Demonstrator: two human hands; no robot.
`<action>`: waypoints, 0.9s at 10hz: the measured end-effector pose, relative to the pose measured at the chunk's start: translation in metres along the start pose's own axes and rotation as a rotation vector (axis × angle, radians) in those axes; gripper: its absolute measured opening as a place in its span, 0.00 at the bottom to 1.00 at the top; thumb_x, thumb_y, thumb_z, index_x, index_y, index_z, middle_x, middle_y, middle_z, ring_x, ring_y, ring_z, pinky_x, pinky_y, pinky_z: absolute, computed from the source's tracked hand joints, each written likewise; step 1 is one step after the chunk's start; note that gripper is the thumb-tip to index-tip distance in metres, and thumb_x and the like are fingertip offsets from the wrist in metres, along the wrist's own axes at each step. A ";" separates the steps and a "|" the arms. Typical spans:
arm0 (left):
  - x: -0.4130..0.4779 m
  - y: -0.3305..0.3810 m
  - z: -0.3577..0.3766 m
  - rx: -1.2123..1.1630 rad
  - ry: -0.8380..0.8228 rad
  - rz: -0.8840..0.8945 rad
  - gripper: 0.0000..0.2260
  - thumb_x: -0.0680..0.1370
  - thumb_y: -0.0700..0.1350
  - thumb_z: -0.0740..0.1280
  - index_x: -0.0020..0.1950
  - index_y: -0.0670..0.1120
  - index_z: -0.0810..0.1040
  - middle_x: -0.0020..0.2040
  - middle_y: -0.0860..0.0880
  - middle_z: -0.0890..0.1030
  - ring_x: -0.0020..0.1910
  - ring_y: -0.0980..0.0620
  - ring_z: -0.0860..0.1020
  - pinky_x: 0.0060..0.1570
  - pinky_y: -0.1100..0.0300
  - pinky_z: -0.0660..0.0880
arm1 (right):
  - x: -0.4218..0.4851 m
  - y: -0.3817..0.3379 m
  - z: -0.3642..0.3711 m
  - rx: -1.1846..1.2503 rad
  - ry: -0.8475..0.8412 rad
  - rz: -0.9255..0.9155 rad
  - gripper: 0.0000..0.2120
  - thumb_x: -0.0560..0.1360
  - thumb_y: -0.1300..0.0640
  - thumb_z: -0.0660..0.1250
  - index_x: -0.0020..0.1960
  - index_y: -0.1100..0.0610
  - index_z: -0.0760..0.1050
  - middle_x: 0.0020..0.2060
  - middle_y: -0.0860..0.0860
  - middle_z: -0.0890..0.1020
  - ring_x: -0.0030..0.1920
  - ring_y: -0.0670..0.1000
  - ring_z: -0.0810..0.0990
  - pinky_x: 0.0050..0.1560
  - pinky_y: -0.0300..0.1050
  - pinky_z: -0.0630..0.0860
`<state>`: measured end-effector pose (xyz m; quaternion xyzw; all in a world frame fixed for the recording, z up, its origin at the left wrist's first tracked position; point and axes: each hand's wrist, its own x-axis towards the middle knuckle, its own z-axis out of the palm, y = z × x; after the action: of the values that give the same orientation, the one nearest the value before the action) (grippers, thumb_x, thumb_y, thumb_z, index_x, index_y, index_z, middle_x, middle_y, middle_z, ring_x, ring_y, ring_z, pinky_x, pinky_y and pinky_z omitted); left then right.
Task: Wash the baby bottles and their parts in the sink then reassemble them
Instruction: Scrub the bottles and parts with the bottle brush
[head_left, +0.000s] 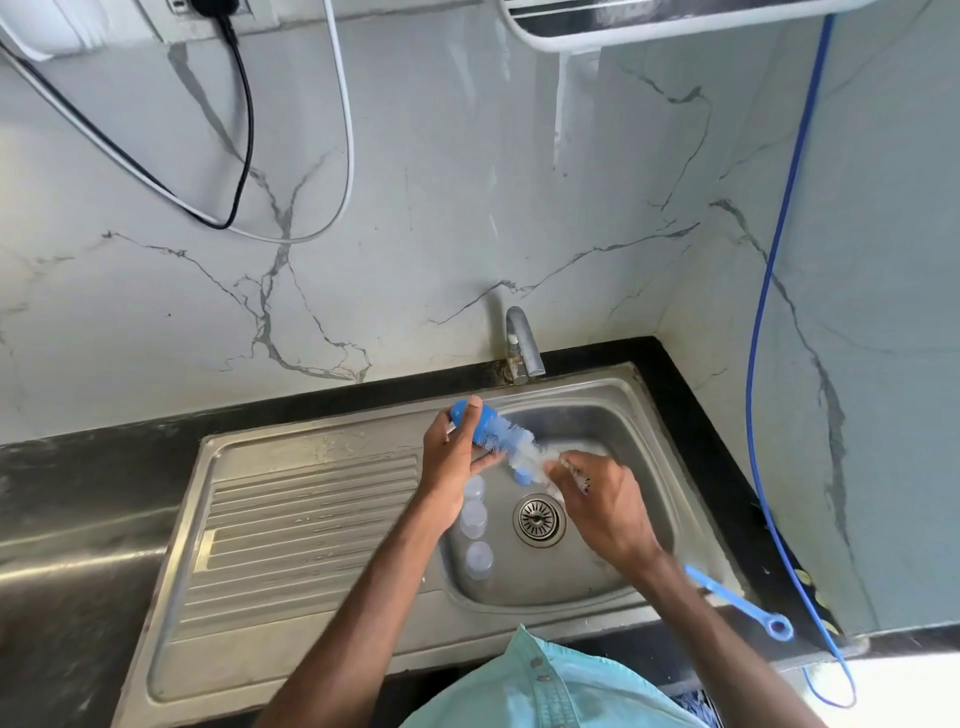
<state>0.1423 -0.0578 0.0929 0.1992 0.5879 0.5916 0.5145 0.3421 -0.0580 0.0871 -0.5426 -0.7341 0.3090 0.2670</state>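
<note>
Scrubbing underway; nothing reassembled.
Centre frame: left hand (449, 457) curls round bottle (485, 415), right hand (597, 499) clenches brush (727, 595); caps (474, 519) lie in sink (597, 415).

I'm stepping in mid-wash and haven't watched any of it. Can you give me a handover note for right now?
Left hand: grip around a blue bottle part, over the sink.
Right hand: holds the bottle brush by its stem, bristles against that part; handle sticks out behind the wrist.
In the basin: three clear pieces left of the drain, a small blue piece just behind it.
Done: nothing assembled in view.
Left: finish scrubbing, rinse (no water seen at the tap), reassemble.
</note>
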 end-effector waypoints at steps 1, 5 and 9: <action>-0.006 0.006 0.001 -0.056 -0.149 -0.010 0.20 0.79 0.56 0.68 0.64 0.45 0.76 0.61 0.37 0.82 0.60 0.38 0.83 0.62 0.42 0.80 | 0.011 -0.002 -0.009 0.564 -0.195 0.426 0.18 0.85 0.52 0.62 0.41 0.59 0.80 0.26 0.46 0.74 0.22 0.43 0.66 0.23 0.38 0.61; 0.005 0.004 0.002 -0.006 -0.031 0.001 0.24 0.77 0.59 0.71 0.65 0.44 0.76 0.58 0.39 0.85 0.58 0.38 0.84 0.55 0.41 0.83 | 0.004 -0.005 -0.005 -0.031 -0.090 0.156 0.22 0.75 0.29 0.63 0.50 0.46 0.82 0.39 0.45 0.85 0.38 0.49 0.82 0.44 0.47 0.76; 0.003 0.008 -0.001 -0.038 -0.077 -0.021 0.21 0.79 0.56 0.70 0.65 0.44 0.77 0.60 0.35 0.82 0.53 0.41 0.86 0.55 0.40 0.82 | 0.008 -0.005 -0.006 0.468 -0.405 0.514 0.31 0.77 0.25 0.58 0.59 0.50 0.80 0.50 0.51 0.86 0.31 0.49 0.81 0.34 0.44 0.73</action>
<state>0.1376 -0.0544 0.0986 0.2060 0.5585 0.5892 0.5464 0.3413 -0.0503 0.0956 -0.5612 -0.5221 0.6252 0.1471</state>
